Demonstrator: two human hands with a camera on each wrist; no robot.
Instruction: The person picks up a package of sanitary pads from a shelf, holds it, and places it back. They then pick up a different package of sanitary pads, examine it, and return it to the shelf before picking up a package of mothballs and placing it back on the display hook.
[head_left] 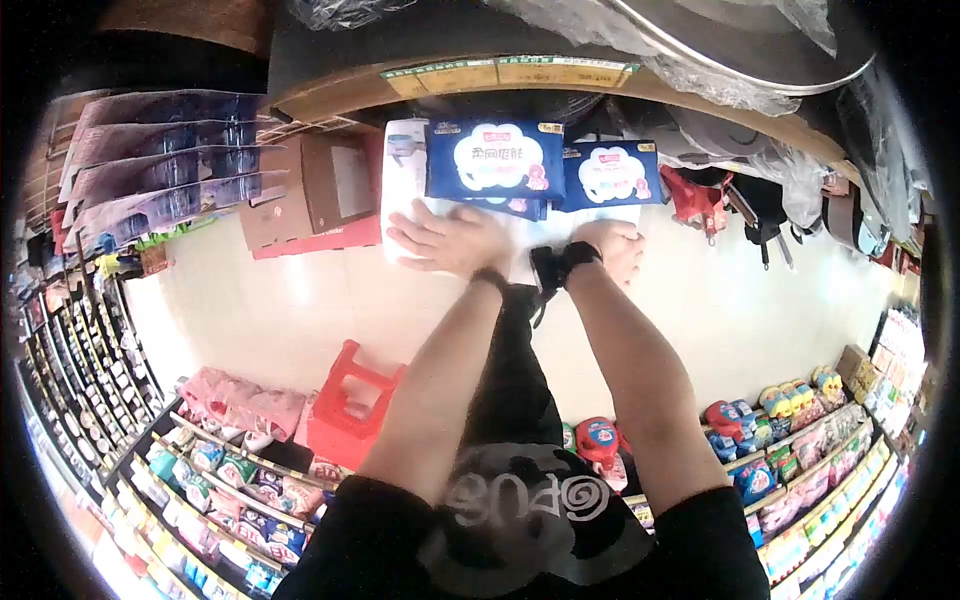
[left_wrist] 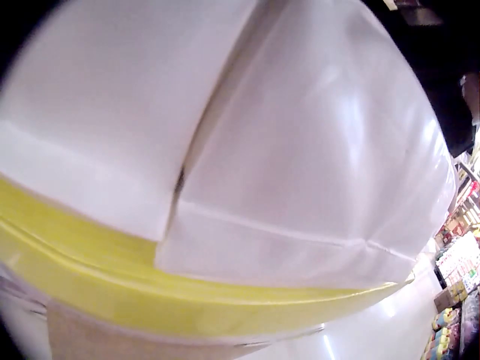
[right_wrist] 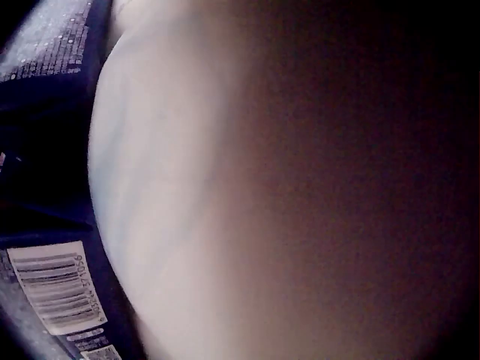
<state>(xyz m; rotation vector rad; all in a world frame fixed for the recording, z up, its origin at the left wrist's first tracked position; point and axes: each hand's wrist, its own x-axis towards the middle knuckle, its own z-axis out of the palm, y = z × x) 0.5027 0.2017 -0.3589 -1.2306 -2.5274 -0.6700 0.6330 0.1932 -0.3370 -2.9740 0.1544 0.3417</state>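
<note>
- Black shirt (head_left: 530, 520) with pale print; bare forearms reach forward, a black strapped device (head_left: 562, 268) at the right wrist.
- Left of the two hands: left hand (head_left: 452, 240), fingers spread and released, over the white package just below the blue packs; contact unclear.
- Right hand (head_left: 612, 248): fingers bent inward near the smaller pack; cannot tell whether it grasps anything. Right wrist view mostly skin, beside a dark blue surface with a barcode (right_wrist: 56, 289).
- White package (head_left: 395, 225) under both hands; left wrist view shows glossy white wrapping above a yellow band (left_wrist: 225, 304).
- Larger blue pack (head_left: 495, 160) and smaller blue pack (head_left: 610, 175) side by side on the white package, cloud-shaped labels up.
- Brown carton (head_left: 290, 200) left of the package.
- Shelf edge (head_left: 460, 78) with price strips beyond the packs.
- Farther off: red stool (head_left: 345, 415) on the pale floor (head_left: 270, 320), near stocked shelves (head_left: 240, 470).
</note>
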